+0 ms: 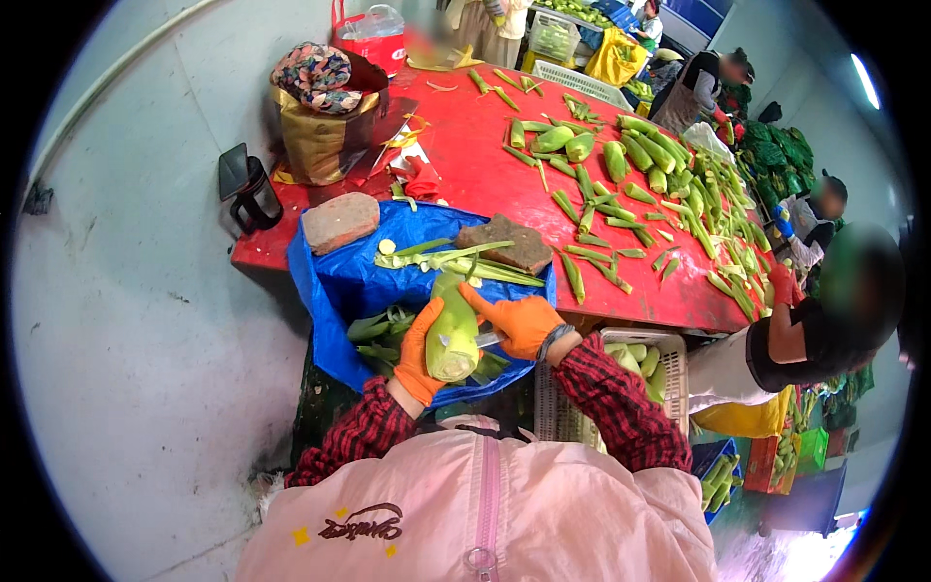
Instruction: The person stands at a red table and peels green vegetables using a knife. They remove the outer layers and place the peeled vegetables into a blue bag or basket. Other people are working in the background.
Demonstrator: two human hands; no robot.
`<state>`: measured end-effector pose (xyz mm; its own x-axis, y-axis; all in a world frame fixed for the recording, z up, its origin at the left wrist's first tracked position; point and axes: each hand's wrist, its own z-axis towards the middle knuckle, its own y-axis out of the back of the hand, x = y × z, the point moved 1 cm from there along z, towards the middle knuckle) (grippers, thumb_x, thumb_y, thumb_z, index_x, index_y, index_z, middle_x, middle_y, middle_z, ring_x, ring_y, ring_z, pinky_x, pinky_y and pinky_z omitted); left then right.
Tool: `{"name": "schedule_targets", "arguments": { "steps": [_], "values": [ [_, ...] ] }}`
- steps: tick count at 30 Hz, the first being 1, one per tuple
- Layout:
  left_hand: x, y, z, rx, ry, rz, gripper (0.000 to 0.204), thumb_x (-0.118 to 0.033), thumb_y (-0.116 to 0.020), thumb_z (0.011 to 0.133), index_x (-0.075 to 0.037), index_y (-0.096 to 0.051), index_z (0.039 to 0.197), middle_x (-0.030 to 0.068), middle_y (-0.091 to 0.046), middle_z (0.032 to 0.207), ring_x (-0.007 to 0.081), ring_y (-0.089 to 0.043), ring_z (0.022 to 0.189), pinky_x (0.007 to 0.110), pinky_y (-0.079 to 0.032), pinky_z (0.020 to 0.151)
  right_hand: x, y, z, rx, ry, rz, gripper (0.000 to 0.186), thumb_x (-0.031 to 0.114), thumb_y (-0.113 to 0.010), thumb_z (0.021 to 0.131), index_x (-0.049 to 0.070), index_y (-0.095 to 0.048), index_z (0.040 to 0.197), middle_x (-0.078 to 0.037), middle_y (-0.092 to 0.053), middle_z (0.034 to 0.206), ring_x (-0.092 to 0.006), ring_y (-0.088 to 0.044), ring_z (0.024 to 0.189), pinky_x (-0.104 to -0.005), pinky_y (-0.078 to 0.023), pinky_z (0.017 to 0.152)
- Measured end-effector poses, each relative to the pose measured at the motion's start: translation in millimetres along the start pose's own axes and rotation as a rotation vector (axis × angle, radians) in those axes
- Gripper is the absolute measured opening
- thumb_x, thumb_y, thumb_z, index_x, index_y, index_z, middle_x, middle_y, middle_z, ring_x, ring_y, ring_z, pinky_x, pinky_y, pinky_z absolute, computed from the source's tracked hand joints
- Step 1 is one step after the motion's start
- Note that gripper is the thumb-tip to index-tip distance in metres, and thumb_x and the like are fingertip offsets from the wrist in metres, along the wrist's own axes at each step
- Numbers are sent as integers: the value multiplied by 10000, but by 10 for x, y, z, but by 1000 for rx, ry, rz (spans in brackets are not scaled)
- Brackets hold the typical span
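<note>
My left hand [417, 354], in an orange glove, is wrapped round a green ear of corn [452, 330] still in its husk. Its pale, cut stem end faces toward me. In my right hand [524, 323], also orange-gloved, is a small knife [488, 339]; only its blade shows, lying against the ear near the stem end. The right index finger rests on the husk. Beneath both hands a blue plastic sheet [325, 291] forms an open bag with green husk leaves [383, 335] inside. Husk strips [456, 260] and a small cut stem piece lie across its far side.
Two stones [341, 223] [504, 242] weigh down the sheet on the red table [465, 155]. Several ears and husks [659, 155] cover the table's right side. A white crate with ears [669, 349] stands by my right forearm. Co-workers [815, 320] stand along the right.
</note>
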<state>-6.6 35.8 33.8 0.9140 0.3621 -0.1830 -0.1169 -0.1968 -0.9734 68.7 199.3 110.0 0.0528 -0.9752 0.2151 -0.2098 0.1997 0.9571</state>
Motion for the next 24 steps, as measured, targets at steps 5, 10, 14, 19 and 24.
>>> {"name": "schedule_targets", "arguments": {
  "steps": [5,10,14,19,24],
  "values": [
    [-65,406,117,-122,3,-120,463,-395,-597,910,-81,-550,1247,188,-617,1146,367,-619,1015,524,-551,812,209,-733,-92,-97,-172,1143,632,181,-571,913,115,-308,1484,-128,-648,1090,-171,-666,821,-320,-521,789],
    [-52,401,31,-106,36,-146,405,-397,-595,915,-80,-587,1167,158,-637,1099,306,-632,996,458,-523,882,351,-214,-86,-294,-27,708,603,334,-666,863,195,-459,1411,-111,-644,960,-228,-656,796,-332,-510,737],
    [-21,403,29,-74,72,-188,404,-415,-568,927,-102,-577,1183,130,-631,1136,305,-632,1005,462,-525,860,287,-280,50,-366,51,418,449,385,-666,832,240,-616,1253,-112,-602,795,-326,-612,730,-395,-491,668],
    [-125,361,-149,10,179,-66,532,-459,-516,941,-85,-491,1318,200,-559,1262,373,-636,997,519,-562,752,-174,-434,279,-739,-139,190,173,276,-643,800,152,-700,906,-134,-617,766,-367,-620,711,-466,-483,623],
    [-263,219,-385,91,112,-2,611,-465,-500,946,-106,-385,1426,247,-447,1382,418,-613,1037,506,-567,761,-1425,-756,148,-973,-1006,1247,390,407,-570,892,45,-683,980,-81,-700,806,-163,-579,556,-312,-432,460]
  ]
}}
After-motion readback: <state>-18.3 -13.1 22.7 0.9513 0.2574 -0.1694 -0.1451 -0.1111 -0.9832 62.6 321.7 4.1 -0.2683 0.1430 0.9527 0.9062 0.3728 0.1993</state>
